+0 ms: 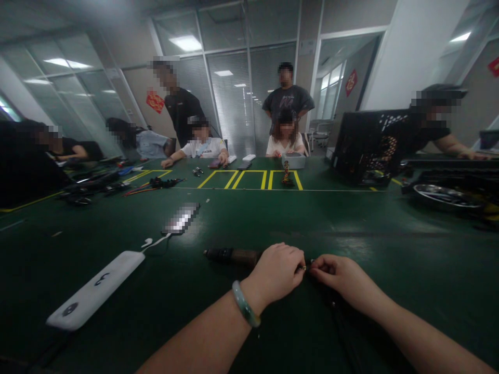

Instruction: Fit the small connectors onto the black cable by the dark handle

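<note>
A dark electric screwdriver (237, 256) lies level above the green table, its narrow tip pointing left. My left hand (277, 270), with a jade-coloured bangle at the wrist, is closed around its rear end. Just to the right, my right hand (338, 275) pinches the end of a black cable (334, 306) close to the screwdriver's back end. A small brassy bit shows at my left fingertips. The cable runs down toward the table's near edge. Whether the cable end and the screwdriver are joined is hidden by my fingers.
A white power strip (99, 291) lies at left, with a white cable to a phone (182, 218). Wires (156, 184) lie beyond it. A black computer case (364, 148) stands at right beside a round metal-rimmed part (446, 197). Several people sit or stand around the far side.
</note>
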Motion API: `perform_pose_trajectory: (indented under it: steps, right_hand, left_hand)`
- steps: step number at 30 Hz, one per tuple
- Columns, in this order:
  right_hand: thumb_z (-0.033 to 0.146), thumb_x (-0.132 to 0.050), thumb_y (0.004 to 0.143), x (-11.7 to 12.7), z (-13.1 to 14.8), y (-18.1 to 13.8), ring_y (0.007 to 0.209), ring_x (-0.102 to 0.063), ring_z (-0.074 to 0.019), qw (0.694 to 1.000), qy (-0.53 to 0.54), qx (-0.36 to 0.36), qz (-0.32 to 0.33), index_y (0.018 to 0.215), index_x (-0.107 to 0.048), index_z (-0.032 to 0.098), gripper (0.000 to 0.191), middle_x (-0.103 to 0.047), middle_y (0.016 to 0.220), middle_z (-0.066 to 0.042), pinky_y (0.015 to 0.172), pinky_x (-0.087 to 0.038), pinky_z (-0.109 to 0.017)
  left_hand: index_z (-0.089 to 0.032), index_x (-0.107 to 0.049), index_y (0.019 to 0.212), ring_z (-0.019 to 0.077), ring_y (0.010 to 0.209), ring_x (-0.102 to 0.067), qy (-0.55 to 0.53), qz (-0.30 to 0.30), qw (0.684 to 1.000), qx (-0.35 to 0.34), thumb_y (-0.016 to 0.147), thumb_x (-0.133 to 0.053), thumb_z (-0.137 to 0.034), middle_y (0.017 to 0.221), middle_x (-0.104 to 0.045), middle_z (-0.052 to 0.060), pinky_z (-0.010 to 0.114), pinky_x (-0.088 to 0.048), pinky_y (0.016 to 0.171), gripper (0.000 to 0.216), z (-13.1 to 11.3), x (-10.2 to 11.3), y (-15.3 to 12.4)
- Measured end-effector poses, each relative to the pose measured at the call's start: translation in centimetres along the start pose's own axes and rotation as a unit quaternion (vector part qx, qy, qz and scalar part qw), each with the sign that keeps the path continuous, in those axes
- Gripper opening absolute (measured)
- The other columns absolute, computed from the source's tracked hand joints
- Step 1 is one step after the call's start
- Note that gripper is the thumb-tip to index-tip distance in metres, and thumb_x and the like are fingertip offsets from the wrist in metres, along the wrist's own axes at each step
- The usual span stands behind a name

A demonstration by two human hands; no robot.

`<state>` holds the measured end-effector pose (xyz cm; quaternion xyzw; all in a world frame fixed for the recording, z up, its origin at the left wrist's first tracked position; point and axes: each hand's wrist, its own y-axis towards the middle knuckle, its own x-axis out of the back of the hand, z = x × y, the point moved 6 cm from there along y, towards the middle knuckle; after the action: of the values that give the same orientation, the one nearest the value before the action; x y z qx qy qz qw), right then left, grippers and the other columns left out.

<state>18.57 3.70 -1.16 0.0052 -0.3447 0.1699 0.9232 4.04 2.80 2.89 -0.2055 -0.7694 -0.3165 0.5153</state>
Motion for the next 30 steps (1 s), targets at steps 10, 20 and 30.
perform_pose_trajectory:
  steps: [10,20,30]
  right_hand:
    - [0.037,-0.055,0.085,-0.06,-0.04,-0.02,0.071,-0.065,-0.0172,1.000,0.020,-0.004,0.014,0.088,-0.068,0.021,0.020,-0.072,0.080,0.000,0.061,-0.044,-0.024]
    - [0.036,-0.056,0.086,-0.02,-0.07,-0.15,0.071,-0.065,-0.0169,1.000,0.008,-0.005,0.008,0.088,-0.068,0.021,0.019,-0.071,0.079,0.000,0.060,-0.044,-0.024]
    - [0.035,-0.057,0.085,0.04,-0.11,-0.01,0.074,-0.065,-0.0175,1.000,0.000,0.007,0.001,0.086,-0.068,0.022,0.018,-0.072,0.081,0.001,0.064,-0.044,-0.025]
  left_hand:
    - [-0.020,-0.060,0.092,0.0192,0.094,-0.059,-0.029,-0.010,0.999,0.012,0.088,-0.056,-0.023,0.101,-0.065,0.002,0.039,-0.042,0.094,0.006,0.22,0.13,-0.15]
    - [-0.021,-0.059,0.094,0.0188,0.095,-0.059,-0.019,-0.005,1.000,0.008,0.087,-0.057,-0.021,0.103,-0.065,0.001,0.038,-0.041,0.093,0.007,0.20,-0.17,-0.12]
    - [-0.019,-0.060,0.090,0.0190,0.093,-0.059,-0.006,-0.011,1.000,0.002,0.085,-0.058,-0.019,0.099,-0.065,0.002,0.037,-0.042,0.091,0.006,0.09,0.10,0.05]
